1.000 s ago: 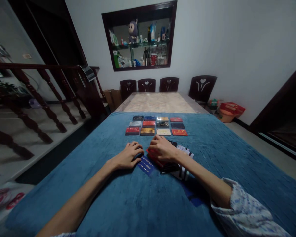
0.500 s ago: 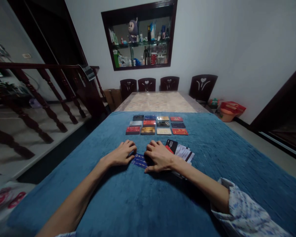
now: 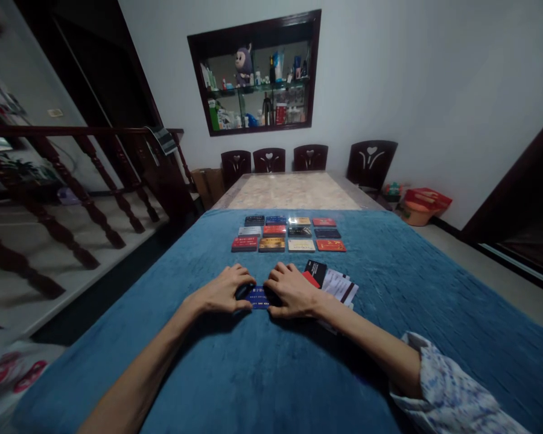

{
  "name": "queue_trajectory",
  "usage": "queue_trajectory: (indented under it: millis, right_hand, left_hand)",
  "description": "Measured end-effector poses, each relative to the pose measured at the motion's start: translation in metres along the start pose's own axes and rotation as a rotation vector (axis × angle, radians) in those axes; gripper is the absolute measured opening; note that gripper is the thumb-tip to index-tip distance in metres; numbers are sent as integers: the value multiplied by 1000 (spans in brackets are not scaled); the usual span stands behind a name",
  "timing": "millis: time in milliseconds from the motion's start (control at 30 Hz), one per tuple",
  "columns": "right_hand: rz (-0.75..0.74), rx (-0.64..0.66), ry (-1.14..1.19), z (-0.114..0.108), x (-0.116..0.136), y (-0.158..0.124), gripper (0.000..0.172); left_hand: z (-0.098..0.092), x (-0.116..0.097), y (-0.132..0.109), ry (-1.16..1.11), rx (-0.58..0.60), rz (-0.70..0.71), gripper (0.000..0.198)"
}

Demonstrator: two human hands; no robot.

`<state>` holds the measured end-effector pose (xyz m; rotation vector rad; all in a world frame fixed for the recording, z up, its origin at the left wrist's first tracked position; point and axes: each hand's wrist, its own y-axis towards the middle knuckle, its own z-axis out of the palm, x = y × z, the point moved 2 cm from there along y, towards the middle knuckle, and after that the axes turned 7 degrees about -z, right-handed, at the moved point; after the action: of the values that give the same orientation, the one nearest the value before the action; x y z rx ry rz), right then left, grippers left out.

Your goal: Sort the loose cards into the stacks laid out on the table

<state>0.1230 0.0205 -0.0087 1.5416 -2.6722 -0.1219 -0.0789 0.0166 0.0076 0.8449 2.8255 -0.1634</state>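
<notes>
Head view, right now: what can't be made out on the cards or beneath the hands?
In the head view:
Blue card: both ends, hidden by the left hand and right hand.
Loose cards: exact count, since the right hand and right forearm cover some.
Card rows: fine print, too small to read.

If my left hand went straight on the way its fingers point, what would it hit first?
Your left hand would probably meet your right hand, across the blue card between them, though depth is unclear.
</notes>
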Motion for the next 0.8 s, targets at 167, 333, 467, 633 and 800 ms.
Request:
queue_trajectory:
  millis: [167, 333, 467, 633, 800]
  right_hand:
    - [8, -14, 8, 1, -6, 0, 50]
    - [18, -51, 18, 4, -11, -1, 51]
    - [45, -53, 30, 3, -13, -3, 51]
    - [81, -28, 46, 1, -18, -5, 52]
    - [79, -26, 51, 2, -23, -4, 48]
  left_hand:
    - [1, -6, 0, 65, 2, -70, 46]
    - [7, -1, 4, 32, -10, -88, 41]
    - [10, 4, 4, 17, -42, -37, 38]
    - [11, 7, 4, 24, -63, -15, 37]
    - [13, 11, 4, -3, -64, -4, 40]
